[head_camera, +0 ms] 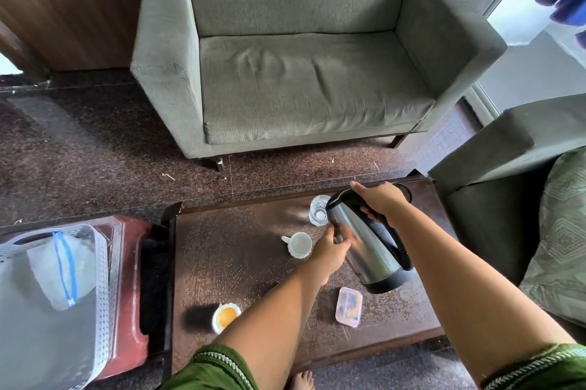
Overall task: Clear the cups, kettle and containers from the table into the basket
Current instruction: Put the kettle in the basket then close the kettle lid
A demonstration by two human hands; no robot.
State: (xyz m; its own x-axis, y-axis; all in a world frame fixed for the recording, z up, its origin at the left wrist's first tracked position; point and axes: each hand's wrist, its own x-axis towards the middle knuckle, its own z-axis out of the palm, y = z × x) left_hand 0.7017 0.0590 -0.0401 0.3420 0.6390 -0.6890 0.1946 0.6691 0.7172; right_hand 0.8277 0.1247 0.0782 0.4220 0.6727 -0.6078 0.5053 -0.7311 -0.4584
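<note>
Far left, the white perforated plastic basket (101, 266) sits on a red plastic stool (133, 278), a clear zip bag with a blue seal (61, 272) lying inside it. Moving right onto the dark brown glossy tabletop (234, 262): a small white cup with orange contents (225, 316) stands near the front edge, just left of the left forearm. Further back, a white ceramic mug (299, 244) stands upright, handle pointing left, right beside the left hand (331, 250). That left hand has its fingers curled against the side of the stainless steel electric kettle with black handle and base (367, 243). The kettle is tilted, spout end away, base end near, lifted off the tabletop! Behind its spout, a clear drinking glass (318, 210) stands. Below the kettle's base, a small clear rectangular lidded container with a pink rim (348, 306) lies flat. The right hand (382, 201) is wrapped around the kettle's black handle near the top, gripping it firmly.
</note>
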